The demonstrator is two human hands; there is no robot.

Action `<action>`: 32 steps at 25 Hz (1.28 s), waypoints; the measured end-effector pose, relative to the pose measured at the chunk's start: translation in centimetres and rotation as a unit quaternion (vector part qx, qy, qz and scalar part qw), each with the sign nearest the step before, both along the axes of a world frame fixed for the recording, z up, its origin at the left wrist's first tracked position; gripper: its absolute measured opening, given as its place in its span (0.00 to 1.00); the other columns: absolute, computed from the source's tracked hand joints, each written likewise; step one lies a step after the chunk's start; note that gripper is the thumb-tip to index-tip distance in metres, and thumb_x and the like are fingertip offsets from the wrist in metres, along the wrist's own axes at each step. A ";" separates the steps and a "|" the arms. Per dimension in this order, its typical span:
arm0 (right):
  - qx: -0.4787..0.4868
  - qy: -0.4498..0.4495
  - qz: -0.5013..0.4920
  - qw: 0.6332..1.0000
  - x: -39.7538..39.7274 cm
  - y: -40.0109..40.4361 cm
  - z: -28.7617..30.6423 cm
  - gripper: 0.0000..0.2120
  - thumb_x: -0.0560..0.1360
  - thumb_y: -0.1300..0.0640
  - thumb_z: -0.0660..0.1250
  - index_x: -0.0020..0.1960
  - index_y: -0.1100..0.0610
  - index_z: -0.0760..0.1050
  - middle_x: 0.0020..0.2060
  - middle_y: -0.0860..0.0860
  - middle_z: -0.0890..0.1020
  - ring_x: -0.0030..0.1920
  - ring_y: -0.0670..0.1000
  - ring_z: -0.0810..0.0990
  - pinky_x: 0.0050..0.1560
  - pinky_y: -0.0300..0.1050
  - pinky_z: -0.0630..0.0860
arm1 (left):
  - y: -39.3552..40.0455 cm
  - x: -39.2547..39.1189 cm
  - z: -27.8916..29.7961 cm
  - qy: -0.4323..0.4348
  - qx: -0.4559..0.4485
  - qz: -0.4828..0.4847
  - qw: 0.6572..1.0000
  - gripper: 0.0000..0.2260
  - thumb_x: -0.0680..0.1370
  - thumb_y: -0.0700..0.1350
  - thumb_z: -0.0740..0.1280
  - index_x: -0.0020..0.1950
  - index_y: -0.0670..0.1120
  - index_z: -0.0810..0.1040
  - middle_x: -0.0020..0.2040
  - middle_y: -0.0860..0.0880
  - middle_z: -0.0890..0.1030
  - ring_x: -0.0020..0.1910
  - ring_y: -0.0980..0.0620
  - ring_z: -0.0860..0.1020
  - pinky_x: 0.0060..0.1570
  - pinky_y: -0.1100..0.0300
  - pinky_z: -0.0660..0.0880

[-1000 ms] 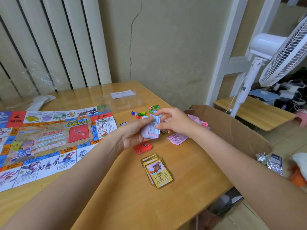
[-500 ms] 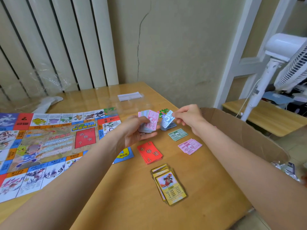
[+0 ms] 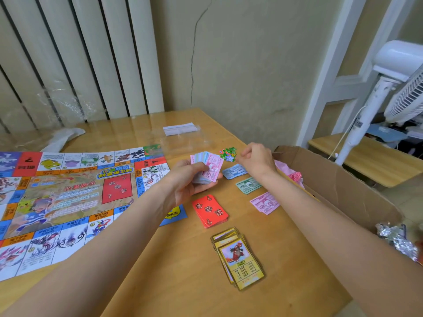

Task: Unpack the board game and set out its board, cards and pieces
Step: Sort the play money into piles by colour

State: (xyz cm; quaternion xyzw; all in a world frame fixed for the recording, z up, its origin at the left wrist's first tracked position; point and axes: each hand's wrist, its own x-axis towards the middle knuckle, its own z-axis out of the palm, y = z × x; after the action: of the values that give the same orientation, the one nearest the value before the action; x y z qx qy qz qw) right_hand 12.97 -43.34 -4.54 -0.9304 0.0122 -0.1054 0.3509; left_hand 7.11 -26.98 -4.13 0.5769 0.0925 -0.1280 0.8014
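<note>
The blue note that the right hand [image 3: 257, 162] carried half a second ago now lies on the worktop [image 3: 183, 282] as a blue pile [image 3: 234, 171], beside the green pile [image 3: 248, 185] and pink pile [image 3: 265, 202]; that hand hangs over it with fingers curled, and whether its grip holds anything I cannot tell; the left hand [image 3: 190, 179] keeps its grip round the fanned wad of play money [image 3: 207, 167], pink note uppermost; the board [image 3: 68, 197] lies unfolded at the left, cut off by the frame edge and partly hidden under the left forearm; red cards [image 3: 210, 211] and yellow cards [image 3: 239, 259] sit nearer; small green pieces [image 3: 227, 153] are too tiny to make out.
</note>
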 end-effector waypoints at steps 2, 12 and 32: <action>0.144 0.041 0.099 0.984 -1.0 0.2 1.2 0.11 0.74 0.53 0.68 0.41 0.62 0.78 0.35 0.53 0.80 0.35 0.51 0.77 0.33 0.39 0.71 | -0.3 -0.3 0.2 -0.003 0.017 -0.007 1.000 0.10 0.77 0.32 0.60 0.56 0.39 0.73 0.45 0.39 0.81 0.36 0.49 0.83 0.38 0.58 0.80; 0.073 0.153 0.193 0.966 -5.5 -4.0 3.3 0.07 0.71 0.64 0.71 0.35 0.60 0.77 0.26 0.53 0.75 0.24 0.46 0.69 0.24 0.35 0.63 | -2.3 -3.6 1.0 -0.015 0.044 -0.047 0.998 0.07 0.77 0.32 0.63 0.52 0.40 0.76 0.41 0.44 0.82 0.32 0.53 0.82 0.34 0.60 0.81; -0.170 0.089 0.177 0.965 -7.5 -7.5 -1.2 0.14 0.73 0.62 0.65 0.57 0.55 0.75 0.56 0.54 0.72 0.54 0.49 0.70 0.48 0.36 0.64 | -6.9 -4.3 0.0 0.050 0.133 -0.103 0.985 0.05 0.78 0.33 0.62 0.52 0.41 0.71 0.43 0.40 0.80 0.37 0.47 0.81 0.37 0.56 0.80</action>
State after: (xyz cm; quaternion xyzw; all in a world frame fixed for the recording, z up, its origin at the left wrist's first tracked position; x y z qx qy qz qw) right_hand 5.48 -50.86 -5.70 -0.9694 -0.1396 0.0413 0.1978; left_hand 2.85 -33.91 -4.12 0.6775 0.0890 -0.2250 0.6946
